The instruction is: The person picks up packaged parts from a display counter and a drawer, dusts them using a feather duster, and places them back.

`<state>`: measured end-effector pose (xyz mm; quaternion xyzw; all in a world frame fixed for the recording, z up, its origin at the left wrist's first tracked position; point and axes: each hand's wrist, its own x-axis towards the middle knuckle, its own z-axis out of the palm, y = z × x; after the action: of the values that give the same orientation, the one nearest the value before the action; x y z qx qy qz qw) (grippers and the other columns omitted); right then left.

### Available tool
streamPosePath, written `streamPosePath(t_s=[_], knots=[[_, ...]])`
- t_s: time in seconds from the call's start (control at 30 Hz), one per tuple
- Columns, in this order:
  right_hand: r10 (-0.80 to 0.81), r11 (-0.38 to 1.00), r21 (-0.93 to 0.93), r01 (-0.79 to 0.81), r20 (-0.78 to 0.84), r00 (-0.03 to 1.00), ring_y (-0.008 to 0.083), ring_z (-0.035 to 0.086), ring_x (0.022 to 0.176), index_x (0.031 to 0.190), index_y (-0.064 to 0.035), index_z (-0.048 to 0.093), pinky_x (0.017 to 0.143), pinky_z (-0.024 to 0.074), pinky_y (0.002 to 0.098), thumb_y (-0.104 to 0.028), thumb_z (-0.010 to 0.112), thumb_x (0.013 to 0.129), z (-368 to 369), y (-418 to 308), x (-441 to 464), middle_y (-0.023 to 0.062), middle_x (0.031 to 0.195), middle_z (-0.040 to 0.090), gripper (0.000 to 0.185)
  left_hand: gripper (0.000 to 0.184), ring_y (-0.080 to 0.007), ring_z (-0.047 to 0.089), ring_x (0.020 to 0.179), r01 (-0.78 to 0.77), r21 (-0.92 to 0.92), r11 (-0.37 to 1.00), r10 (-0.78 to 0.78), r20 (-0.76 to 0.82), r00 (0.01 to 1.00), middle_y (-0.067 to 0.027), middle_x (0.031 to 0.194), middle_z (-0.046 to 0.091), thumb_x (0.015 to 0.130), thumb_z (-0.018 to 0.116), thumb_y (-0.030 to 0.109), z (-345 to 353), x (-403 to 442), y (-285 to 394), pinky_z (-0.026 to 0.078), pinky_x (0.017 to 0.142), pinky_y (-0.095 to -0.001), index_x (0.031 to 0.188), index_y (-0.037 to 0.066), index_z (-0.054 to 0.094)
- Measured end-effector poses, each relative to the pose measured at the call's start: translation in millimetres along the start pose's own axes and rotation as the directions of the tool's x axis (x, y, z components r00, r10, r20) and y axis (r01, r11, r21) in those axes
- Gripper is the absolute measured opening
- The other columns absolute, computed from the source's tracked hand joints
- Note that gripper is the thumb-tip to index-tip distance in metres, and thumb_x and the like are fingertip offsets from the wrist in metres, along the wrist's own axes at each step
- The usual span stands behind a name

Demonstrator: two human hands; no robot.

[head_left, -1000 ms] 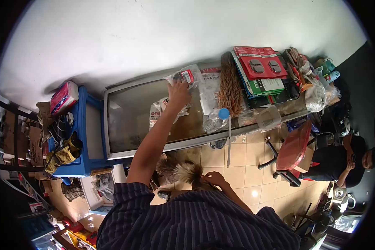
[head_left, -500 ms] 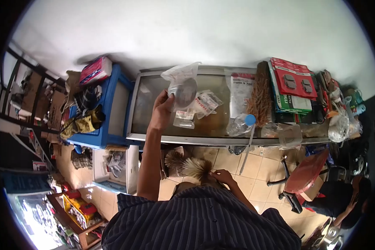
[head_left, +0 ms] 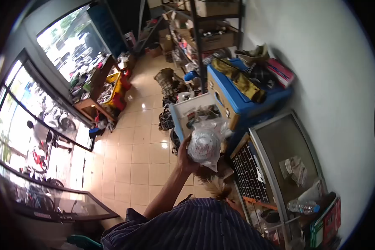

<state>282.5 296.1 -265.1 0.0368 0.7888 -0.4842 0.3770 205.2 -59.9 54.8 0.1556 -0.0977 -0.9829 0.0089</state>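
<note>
My left hand (head_left: 185, 156) is raised in front of me, its fingers closed on a round, silvery part in a clear plastic bag (head_left: 205, 146). The loose top of the bag flares out to the right. Low against my shirt, my right hand (head_left: 235, 205) is partly hidden, with a feather duster (head_left: 218, 187) in its grip. The duster's pale plumes point up and its handle is out of sight. Behind the bagged part stands an open white drawer (head_left: 191, 104) with small packets inside.
To the right is a glass display case (head_left: 279, 125) with a bottle (head_left: 302, 207) on it. A blue cabinet (head_left: 246, 98) bears cloths and a yellow item. Shelves (head_left: 196, 41) stand behind. On the left are a glass door (head_left: 66, 200), a wooden table (head_left: 93, 89) and a person outside (head_left: 43, 131).
My view has swung left from the glass case towards the drawer and doorway. The bagged part has moved along in my left hand, and the duster stays low in my right.
</note>
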Motion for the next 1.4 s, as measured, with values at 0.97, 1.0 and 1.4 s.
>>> streamPosePath(t_s=[0.97, 1.0, 1.4], knots=[[-0.022, 0.804, -0.326, 0.497, 0.819, 0.574, 0.0082, 0.054, 0.06, 0.098, -0.002, 0.069, 0.056, 0.0416, 0.0261, -0.04, 0.064, 0.091, 248, -254, -32, 0.0027, 0.069, 0.063, 0.039, 0.051, -0.0285, 0.051, 0.124, -0.981, 0.142, 0.133, 0.946, -0.312, 0.083, -0.0116, 0.136, 0.052, 0.1, 0.033, 0.036, -272, -363, 50, 0.04, 0.106, -0.0432, 0.14, 0.005, 0.042], [-0.025, 0.802, -0.326, 0.501, 0.819, 0.573, 0.0086, 0.054, 0.058, 0.097, -0.0023, 0.069, 0.055, 0.0412, 0.0261, -0.04, 0.064, 0.091, 246, -256, -31, 0.0021, 0.067, 0.061, 0.039, 0.052, -0.0281, 0.052, 0.123, -0.977, 0.148, 0.153, 0.943, -0.317, 0.1, -0.0115, 0.136, 0.052, 0.1, 0.033, 0.038, -266, -361, 44, 0.04, 0.105, -0.0437, 0.14, 0.005, 0.042], [-0.201, 0.488, -0.277, 0.828, 0.887, 0.415, 0.0346, 0.053, 0.119, 0.116, -0.0086, 0.067, 0.098, 0.0409, 0.0354, -0.054, 0.058, 0.088, 157, -261, 49, 0.023, 0.118, 0.062, 0.054, 0.045, -0.022, 0.062, 0.106, -0.968, 0.242, 0.061, 0.894, -0.446, -0.055, -0.0078, 0.118, 0.063, 0.098, 0.048, 0.04, -270, -290, -41, 0.051, 0.094, -0.0398, 0.13, 0.008, 0.05]])
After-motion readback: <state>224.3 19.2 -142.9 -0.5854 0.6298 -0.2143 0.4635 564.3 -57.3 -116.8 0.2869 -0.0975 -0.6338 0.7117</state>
